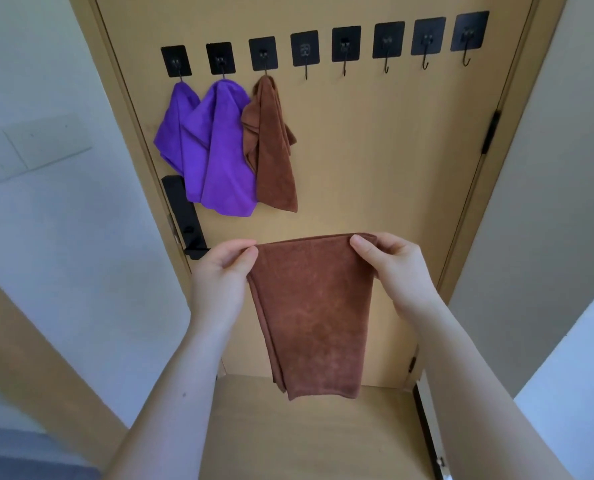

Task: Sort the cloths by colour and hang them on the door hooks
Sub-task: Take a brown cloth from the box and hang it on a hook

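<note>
While the left hand (224,268) and the right hand (397,268) each pinch a top corner of a brown cloth (312,313) between thumb and curled fingers, the cloth hangs folded between them, its top edge stretched from hand to hand and its lower end dangling below the wrists. Just beyond the hands stands a tan wooden door (392,150), which fills most of the view. Well above the hands a row of black stick-on hooks (304,50) runs across it, rising slightly toward the right. Above the left hand, two purple cloths (219,150) hang from the two leftmost hooks and overlap. A second brown cloth (274,150) hangs from the third hook, touching the nearer purple one. The hooks above the right hand and between the hands carry nothing. A black handle plate (184,216) sits on the door just beyond the left hand, partly behind the purple cloths. A black hinge (491,133) shows on the door's edge beyond and right of the right hand. White wall (63,237) with a pale switch panel (28,150) lies left of the left hand, and greyer wall (548,202) lies right of the right hand. Beneath the forearms a flat tan wooden surface (306,434) meets the foot of the door.
</note>
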`<state>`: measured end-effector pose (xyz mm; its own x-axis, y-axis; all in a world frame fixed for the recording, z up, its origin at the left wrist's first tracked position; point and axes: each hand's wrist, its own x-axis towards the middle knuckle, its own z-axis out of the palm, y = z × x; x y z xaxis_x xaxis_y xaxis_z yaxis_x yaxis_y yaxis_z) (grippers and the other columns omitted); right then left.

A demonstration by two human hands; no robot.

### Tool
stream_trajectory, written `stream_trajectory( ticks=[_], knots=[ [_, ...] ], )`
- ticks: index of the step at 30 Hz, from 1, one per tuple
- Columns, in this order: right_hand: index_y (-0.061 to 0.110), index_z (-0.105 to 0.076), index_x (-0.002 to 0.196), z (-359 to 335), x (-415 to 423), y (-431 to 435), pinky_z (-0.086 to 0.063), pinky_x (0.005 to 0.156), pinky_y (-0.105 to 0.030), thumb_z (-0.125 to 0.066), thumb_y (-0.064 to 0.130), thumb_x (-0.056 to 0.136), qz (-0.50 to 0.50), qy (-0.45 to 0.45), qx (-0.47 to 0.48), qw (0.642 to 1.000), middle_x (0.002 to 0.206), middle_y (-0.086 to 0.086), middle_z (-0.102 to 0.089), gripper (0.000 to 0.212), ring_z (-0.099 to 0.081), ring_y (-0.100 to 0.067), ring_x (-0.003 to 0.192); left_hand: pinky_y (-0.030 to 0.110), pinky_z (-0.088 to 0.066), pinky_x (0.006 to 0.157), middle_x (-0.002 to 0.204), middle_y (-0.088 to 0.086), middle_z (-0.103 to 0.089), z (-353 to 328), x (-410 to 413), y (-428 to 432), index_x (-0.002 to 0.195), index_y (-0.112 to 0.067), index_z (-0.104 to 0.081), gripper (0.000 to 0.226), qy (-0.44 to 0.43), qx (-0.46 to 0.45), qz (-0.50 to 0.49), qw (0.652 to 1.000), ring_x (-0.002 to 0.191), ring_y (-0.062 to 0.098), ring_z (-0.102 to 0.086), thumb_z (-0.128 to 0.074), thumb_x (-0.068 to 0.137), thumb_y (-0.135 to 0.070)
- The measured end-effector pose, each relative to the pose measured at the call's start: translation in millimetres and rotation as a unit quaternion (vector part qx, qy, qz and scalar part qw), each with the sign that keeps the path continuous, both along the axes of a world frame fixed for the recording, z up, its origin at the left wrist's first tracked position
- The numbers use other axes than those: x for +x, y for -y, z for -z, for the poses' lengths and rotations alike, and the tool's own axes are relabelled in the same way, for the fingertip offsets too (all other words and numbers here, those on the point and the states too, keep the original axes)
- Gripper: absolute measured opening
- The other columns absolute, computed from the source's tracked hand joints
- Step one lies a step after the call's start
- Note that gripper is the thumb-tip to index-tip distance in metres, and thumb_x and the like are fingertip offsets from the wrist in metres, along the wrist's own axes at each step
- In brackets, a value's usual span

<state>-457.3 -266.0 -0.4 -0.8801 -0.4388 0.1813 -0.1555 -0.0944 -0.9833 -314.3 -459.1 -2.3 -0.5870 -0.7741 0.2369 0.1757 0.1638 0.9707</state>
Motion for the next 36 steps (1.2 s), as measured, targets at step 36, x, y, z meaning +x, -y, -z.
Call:
stream_trajectory(
  ticks=[36],
  knots=[
    [0.021,-0.075,0.116,-44.6,-192.7,124.7,-0.057,0.075,-0.019,-0.065,0.011,0.099,-0.111,-0.032,-0.017,0.993,0.099,0.001,-0.079,0.022,-0.075,-0.011,0.092,0.01,-0.038,0.093,0.122,-0.018,-0.057,-35.3,-235.6,75.7,0.128,-0.036,-0.063,0.029,0.152,-0.213,0.157,0.952,0.115,-0.012,-0.052,-0.061,0.099,-0.042]
  ],
)
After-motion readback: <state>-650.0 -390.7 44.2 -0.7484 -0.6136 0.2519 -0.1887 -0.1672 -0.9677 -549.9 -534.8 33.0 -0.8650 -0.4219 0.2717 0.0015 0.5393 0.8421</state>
